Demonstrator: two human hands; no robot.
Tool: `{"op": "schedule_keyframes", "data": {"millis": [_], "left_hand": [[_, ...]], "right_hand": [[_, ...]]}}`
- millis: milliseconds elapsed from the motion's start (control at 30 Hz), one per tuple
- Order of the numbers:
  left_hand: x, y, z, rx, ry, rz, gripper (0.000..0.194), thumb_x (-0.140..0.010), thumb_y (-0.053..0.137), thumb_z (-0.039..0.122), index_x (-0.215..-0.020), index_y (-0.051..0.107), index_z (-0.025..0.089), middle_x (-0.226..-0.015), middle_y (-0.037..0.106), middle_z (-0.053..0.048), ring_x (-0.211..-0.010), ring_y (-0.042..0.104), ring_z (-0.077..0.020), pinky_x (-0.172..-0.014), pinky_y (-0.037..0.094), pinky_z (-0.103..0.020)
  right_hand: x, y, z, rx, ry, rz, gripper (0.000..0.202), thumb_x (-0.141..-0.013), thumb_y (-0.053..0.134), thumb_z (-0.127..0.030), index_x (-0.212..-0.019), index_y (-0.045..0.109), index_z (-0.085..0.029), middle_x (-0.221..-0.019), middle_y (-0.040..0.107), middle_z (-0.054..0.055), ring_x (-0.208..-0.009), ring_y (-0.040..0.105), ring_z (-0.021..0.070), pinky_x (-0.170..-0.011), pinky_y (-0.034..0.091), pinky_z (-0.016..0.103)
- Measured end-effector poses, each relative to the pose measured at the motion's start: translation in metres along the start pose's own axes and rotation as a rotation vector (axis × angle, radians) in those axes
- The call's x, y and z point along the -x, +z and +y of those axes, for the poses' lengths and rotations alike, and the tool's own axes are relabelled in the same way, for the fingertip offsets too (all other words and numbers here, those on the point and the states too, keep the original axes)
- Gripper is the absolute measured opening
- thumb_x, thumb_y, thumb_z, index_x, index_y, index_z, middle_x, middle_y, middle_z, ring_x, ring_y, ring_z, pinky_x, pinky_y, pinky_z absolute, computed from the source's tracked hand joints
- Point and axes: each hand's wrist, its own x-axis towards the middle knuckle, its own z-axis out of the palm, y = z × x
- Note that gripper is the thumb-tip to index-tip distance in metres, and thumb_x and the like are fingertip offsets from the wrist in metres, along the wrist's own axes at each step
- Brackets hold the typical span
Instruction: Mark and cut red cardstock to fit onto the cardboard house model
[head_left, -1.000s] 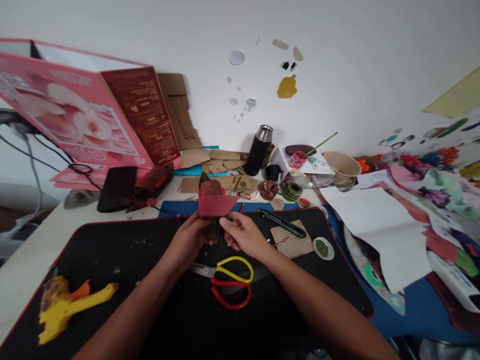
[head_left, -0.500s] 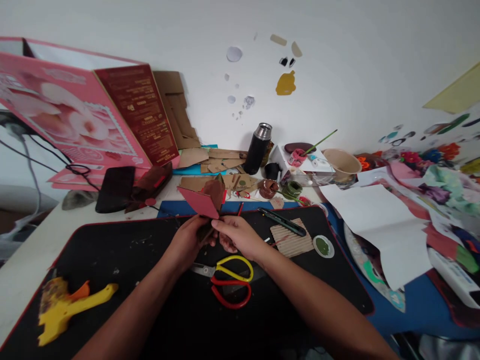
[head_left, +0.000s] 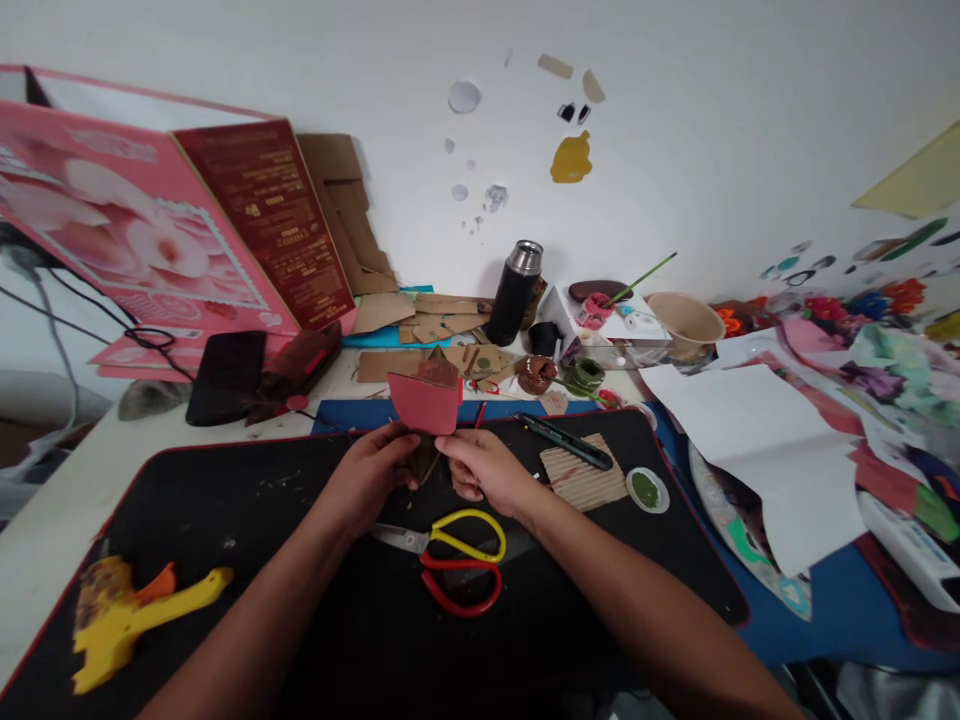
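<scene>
Between my two hands, above the black mat (head_left: 247, 490), is a small folded cardboard piece (head_left: 424, 403) with a reddish painted face and a darker, greenish lower part. My left hand (head_left: 379, 465) grips its lower left side, thumb toward the middle. The fingers of my right hand (head_left: 480, 465) pinch its lower right edge. Just below the hands lie scissors (head_left: 465, 560) with one yellow and one red handle. A dark utility knife (head_left: 564, 442) rests partly on a corrugated cardboard square (head_left: 585, 478) to the right.
A yellow glue gun (head_left: 127, 620) lies at left. Behind the mat stand a black thermos (head_left: 515, 295), brown and green paint jars (head_left: 538, 374), cardboard scraps (head_left: 442, 318) and a pink box (head_left: 150, 230). A lid of green paint (head_left: 647, 490) and white paper (head_left: 757, 440) are at right.
The cardboard piece has been turned so its red face points more toward me. My hands have spread slightly apart while still holding it.
</scene>
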Motion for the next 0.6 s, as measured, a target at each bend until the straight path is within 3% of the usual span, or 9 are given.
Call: {"op": "schedule_keyframes", "data": {"millis": [600], "left_hand": [[0.0028,0.0022,-0.0025,-0.071,0.024,-0.015,0.031,-0.059,0.087,0.036,-0.077,0.073,0.016,-0.073,0.068,-0.002,-0.062,0.06,-0.0157,-0.048,0.054,-0.025]], "right_hand": [[0.0032,-0.0023,-0.0002,-0.021,0.011,0.019,0.043,-0.077,0.082,-0.052,-0.068,0.05,-0.024,-0.042,0.037,-0.014,-0.031,0.028,0.0041,-0.035,0.016,0.021]]}}
